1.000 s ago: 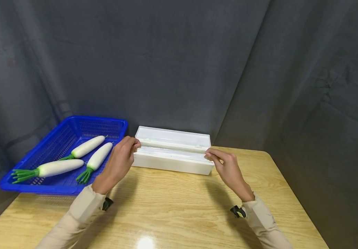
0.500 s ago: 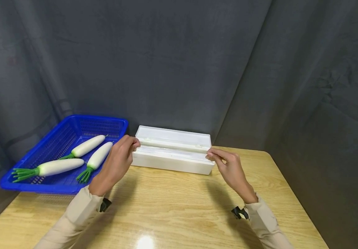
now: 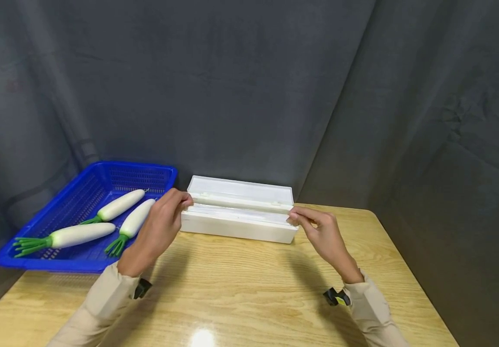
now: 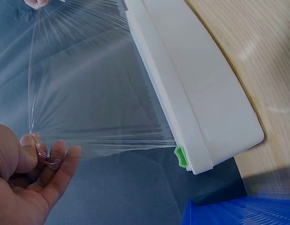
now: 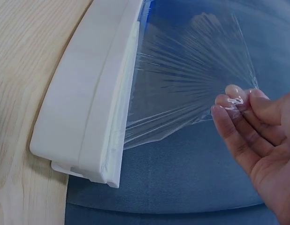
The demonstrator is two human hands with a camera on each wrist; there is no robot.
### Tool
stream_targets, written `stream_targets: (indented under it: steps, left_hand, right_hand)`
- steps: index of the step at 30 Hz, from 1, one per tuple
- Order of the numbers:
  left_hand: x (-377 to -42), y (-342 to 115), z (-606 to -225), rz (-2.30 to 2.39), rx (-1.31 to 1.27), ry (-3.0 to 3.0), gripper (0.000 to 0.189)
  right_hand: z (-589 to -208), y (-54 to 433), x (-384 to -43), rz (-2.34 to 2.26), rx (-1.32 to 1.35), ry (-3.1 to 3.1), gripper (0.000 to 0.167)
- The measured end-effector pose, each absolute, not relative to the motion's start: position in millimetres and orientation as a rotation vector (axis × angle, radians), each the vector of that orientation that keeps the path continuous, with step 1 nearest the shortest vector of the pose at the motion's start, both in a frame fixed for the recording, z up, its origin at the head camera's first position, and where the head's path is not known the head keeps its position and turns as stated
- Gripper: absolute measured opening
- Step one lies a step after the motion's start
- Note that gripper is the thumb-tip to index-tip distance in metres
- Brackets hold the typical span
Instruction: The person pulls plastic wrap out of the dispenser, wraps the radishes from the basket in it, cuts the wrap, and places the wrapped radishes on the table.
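Note:
A long white cling film dispenser box (image 3: 238, 228) stands at the back of the table with its lid (image 3: 240, 188) raised. Clear cling film (image 4: 98, 89) stretches from the box to both hands, taut and creased toward the fingers. My left hand (image 3: 159, 226) pinches one corner of the film between thumb and fingers, above the box's left end. At the right end, my right hand (image 3: 322, 236) pinches the other corner; the right wrist view shows the film (image 5: 182, 70) fanning out in creases from those fingertips. A green slider (image 4: 181, 156) sits at the box's end.
Left of the box, a blue plastic basket (image 3: 75, 180) holds three white radishes (image 3: 83, 234) with green stems. The basket is close to my left forearm. A grey curtain (image 3: 232, 86) hangs behind the wooden table (image 3: 240, 294).
My left hand has shifted slightly left and the right hand slightly right, both still pinching the film. The box and basket stay put apart from a slight shift of view.

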State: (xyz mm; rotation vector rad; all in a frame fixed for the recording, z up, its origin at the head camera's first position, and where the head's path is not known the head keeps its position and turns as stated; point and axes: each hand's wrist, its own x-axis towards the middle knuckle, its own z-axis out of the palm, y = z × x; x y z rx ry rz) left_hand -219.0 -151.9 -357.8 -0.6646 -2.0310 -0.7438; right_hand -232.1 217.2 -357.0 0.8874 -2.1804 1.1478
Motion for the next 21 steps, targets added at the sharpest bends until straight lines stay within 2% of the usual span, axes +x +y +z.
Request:
stream_targets:
  steps: [9, 21]
  left_hand:
    - [-219, -153, -355, -0.783, -0.713, -2.022, 0.012]
    - [-214, -157, -351, -0.882, -0.731, -2.05, 0.015]
  right_hand:
    - [-352, 229, -236, 1.448, 0.923, -2.319, 0.015]
    - [-343, 235, -234, 1.485, 0.998, -2.373, 0.016]
